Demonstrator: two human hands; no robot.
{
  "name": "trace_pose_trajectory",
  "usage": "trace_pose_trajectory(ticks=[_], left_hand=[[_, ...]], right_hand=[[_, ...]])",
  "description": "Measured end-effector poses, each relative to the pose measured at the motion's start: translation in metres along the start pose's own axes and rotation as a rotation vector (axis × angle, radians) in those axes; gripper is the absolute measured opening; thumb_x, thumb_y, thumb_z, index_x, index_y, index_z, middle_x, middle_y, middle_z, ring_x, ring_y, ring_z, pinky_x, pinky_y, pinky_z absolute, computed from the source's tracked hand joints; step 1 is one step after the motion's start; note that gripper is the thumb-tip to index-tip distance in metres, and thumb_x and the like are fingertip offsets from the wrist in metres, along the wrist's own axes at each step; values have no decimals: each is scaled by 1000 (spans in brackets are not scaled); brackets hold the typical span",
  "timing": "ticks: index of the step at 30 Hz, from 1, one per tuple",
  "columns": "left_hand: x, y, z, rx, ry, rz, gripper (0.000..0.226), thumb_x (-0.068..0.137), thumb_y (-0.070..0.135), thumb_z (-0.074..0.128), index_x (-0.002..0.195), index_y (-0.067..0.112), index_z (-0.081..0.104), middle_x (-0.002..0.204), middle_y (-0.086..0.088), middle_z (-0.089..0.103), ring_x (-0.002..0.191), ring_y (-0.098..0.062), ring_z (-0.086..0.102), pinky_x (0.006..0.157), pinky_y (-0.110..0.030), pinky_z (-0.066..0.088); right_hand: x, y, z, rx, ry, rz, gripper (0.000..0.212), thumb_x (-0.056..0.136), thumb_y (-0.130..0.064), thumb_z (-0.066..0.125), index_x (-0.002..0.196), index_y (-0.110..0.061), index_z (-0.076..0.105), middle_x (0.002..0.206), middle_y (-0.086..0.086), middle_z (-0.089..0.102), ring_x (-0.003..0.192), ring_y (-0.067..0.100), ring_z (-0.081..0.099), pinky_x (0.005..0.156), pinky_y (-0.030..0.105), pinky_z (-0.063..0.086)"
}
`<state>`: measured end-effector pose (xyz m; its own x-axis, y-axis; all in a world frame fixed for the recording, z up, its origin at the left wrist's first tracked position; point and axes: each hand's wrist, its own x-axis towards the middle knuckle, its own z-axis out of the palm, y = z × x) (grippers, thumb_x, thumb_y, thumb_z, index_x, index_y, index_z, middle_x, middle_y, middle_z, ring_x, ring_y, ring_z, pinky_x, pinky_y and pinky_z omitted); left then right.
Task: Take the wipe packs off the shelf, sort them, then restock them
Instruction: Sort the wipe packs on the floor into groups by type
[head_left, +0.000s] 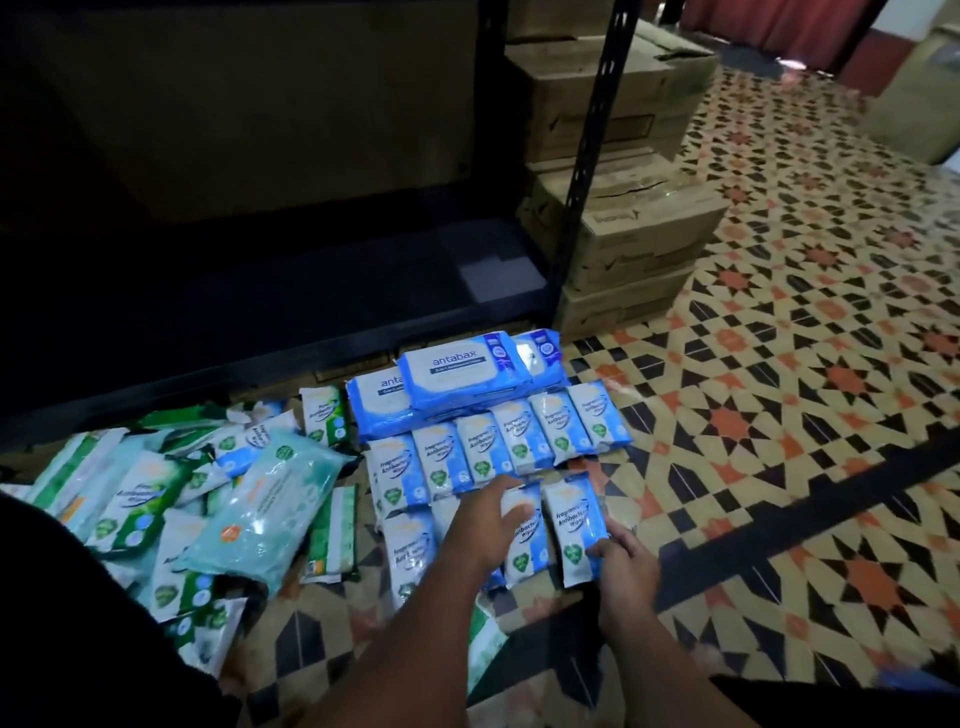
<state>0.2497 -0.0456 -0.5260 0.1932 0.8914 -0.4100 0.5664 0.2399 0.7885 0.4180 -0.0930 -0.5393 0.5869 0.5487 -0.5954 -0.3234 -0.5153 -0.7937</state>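
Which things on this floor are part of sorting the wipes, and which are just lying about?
Part of the job:
small blue wipe packs in rows
large blue packs
green packs in a heap
shelf
left hand and right hand on blue packs

Just lying about:
cardboard boxes

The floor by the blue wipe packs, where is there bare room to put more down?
Bare tiled floor lies right of the rows of blue packs, in front of the cardboard boxes. The dark shelf board behind the big blue packs also looks bare. It is crowded left, where the green pile overlaps, and around the left hand and right hand.
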Motion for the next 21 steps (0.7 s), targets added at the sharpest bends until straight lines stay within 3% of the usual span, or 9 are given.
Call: trace_pose_trajectory(ticks=[5,8,11,15,19,21], left_hand=[[17,-3,23,231,51,58,54,102,36,56,151,18,43,158,-7,34,143,-27,37,111,-36,35],[23,-9,28,509,169,150,51,100,38,60,145,17,50,138,-6,50,125,-27,50,100,-37,45],[23,-16,27,742,301,233,45,87,43,75,125,23,65,114,0,60,107,-24,54,88,-36,46],[18,-33,27,827,299,354,46,89,53,66,124,24,63,122,-1,56,114,-27,52,97,-42,37],[-7,-56,30,855,230,296,85,76,87,47,140,32,55,151,-9,45,140,-39,39,116,-60,4],[-17,-62,32,861,238,213,98,72,95,41,147,33,48,157,-13,38,144,-43,34,114,-68,0]], right_hand=[[14,6,-3,-167,-34,-72,43,89,14,49,109,-18,69,101,6,69,86,20,67,73,35,56],[18,7,0,-300,-54,-164,43,90,10,49,118,-17,67,108,5,68,87,17,66,70,34,57],[21,9,3,-454,-96,-307,35,92,0,59,123,-13,70,109,2,72,91,16,67,79,31,55],[29,13,9,-686,-103,-436,33,93,-9,64,125,-14,70,113,6,72,101,20,63,85,27,47],[33,20,13,-749,-82,-430,42,93,-14,67,136,-15,63,124,11,66,120,32,54,105,41,44],[32,21,15,-763,-95,-440,48,94,-17,67,141,-15,58,127,12,63,123,33,49,109,43,38]])
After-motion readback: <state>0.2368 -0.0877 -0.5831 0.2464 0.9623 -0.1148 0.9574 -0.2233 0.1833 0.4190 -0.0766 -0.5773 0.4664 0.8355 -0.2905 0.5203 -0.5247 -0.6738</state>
